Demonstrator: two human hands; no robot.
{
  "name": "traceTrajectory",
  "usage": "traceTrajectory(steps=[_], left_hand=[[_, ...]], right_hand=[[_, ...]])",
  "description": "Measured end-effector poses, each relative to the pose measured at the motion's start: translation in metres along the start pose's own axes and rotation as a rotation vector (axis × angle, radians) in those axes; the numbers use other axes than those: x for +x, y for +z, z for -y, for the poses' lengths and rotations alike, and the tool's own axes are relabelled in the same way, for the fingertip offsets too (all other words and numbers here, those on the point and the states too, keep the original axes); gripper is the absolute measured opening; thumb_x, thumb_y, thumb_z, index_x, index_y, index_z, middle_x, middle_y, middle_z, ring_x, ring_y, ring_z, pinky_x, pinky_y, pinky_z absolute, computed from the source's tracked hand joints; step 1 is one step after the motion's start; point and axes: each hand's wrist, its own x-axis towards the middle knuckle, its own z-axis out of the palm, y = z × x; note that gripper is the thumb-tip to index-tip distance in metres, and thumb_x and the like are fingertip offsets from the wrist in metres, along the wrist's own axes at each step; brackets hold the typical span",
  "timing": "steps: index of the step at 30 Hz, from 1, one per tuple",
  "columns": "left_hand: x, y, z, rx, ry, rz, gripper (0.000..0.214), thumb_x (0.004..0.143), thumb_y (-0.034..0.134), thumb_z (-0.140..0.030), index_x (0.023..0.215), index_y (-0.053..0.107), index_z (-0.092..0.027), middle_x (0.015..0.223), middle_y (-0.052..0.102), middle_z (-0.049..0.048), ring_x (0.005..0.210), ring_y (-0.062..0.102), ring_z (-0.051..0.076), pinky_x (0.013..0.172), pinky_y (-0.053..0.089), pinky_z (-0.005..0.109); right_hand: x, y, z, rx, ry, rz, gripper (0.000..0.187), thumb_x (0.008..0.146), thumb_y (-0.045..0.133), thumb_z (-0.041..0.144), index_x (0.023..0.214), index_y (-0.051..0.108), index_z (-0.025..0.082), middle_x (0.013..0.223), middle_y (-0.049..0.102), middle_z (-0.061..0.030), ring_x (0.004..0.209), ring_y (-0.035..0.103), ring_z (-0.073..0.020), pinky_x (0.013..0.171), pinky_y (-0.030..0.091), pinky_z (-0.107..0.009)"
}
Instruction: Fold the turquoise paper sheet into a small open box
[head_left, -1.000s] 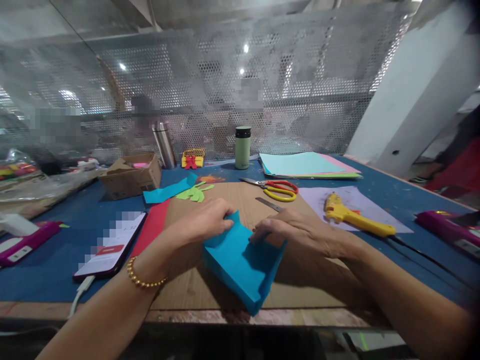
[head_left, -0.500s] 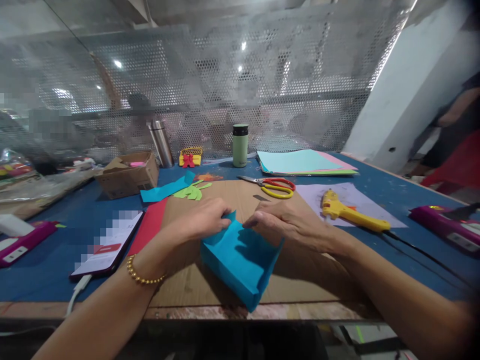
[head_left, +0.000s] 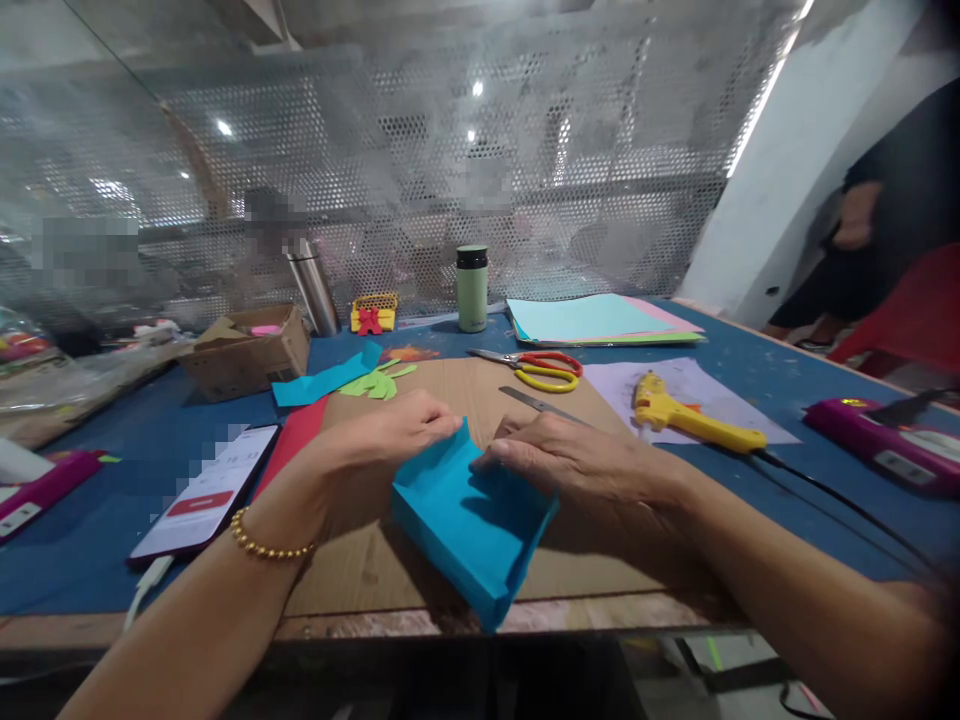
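A blue folded-paper tray or box (head_left: 469,530) with raised sides sits tilted over the cardboard sheet (head_left: 345,570), one corner at the table's front edge. At its far left corner, my left hand (head_left: 397,430) pinches the upright paper wall between thumb and fingers. My right hand (head_left: 570,455), its fingers curled, is closed on the far right side, with a fingertip against the inside. The far wall is partly hidden behind my right hand. Just beyond that hand lies a metal ruler-like strip (head_left: 536,402). Scissors (head_left: 547,370) with red and yellow handles rest farther back.
A yellow glue gun (head_left: 694,420) lies on lilac paper at right, its cord trailing. At left are a phone (head_left: 206,490), a blue paper strip (head_left: 326,378), green cutouts (head_left: 379,382) and a cardboard box (head_left: 247,355). A green tumbler (head_left: 472,290) and paper stack (head_left: 600,318) stand behind.
My right fingers have slid a little left and down into the blue paper box, away from its far edge. More of the metal strip shows. My left hand keeps its pinch.
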Motion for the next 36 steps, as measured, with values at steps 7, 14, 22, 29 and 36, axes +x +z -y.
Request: traceTrajectory(steps=[7,14,22,29,36], left_hand=[[-0.001,0.005,-0.009,-0.034,-0.014,0.023,0.045,0.090,0.037,-0.054,0.060,0.030,-0.020,0.061,0.026,-0.0035,0.056,0.024,0.010,0.050,0.020,0.026],[0.002,0.011,-0.006,-0.064,-0.012,0.047,0.045,0.090,0.040,-0.052,0.059,0.033,-0.020,0.062,0.026,-0.0031,0.058,0.025,0.011,0.052,0.019,0.027],[0.004,0.018,-0.003,-0.196,0.130,0.103,0.044,0.096,0.039,-0.047,0.069,0.053,-0.016,0.064,0.038,-0.0032,0.060,0.033,0.010,0.056,0.028,0.025],[0.006,0.018,-0.001,-0.030,0.108,0.129,0.026,0.089,0.049,-0.033,0.089,0.067,-0.013,0.077,0.058,0.0004,0.068,0.046,0.012,0.060,0.033,0.024],[0.003,0.019,-0.004,-0.037,0.103,0.136,0.031,0.092,0.048,-0.036,0.099,0.069,-0.015,0.086,0.064,0.0031,0.073,0.052,0.014,0.063,0.036,0.024]], right_hand=[[0.000,0.000,-0.002,-0.016,-0.001,0.002,0.063,0.101,0.027,0.060,0.113,0.071,0.017,0.104,0.065,-0.0083,0.096,0.058,-0.0200,0.089,0.042,-0.032],[0.001,-0.004,0.002,-0.005,-0.037,0.032,0.062,0.102,0.026,0.058,0.096,0.068,0.014,0.094,0.062,-0.0079,0.085,0.057,-0.0179,0.083,0.044,-0.032],[0.001,-0.004,0.004,-0.003,-0.062,0.044,0.059,0.102,0.025,0.058,0.089,0.063,0.014,0.090,0.062,-0.0078,0.080,0.056,-0.0172,0.078,0.046,-0.031],[0.000,-0.008,0.002,-0.013,-0.011,0.004,0.069,0.099,0.026,0.065,0.085,0.069,0.013,0.077,0.063,-0.0054,0.070,0.055,-0.0164,0.068,0.046,-0.030],[-0.001,-0.014,-0.003,0.118,0.032,-0.079,0.071,0.098,0.030,0.065,0.094,0.077,0.013,0.096,0.076,-0.0099,0.089,0.067,-0.0223,0.087,0.049,-0.031]])
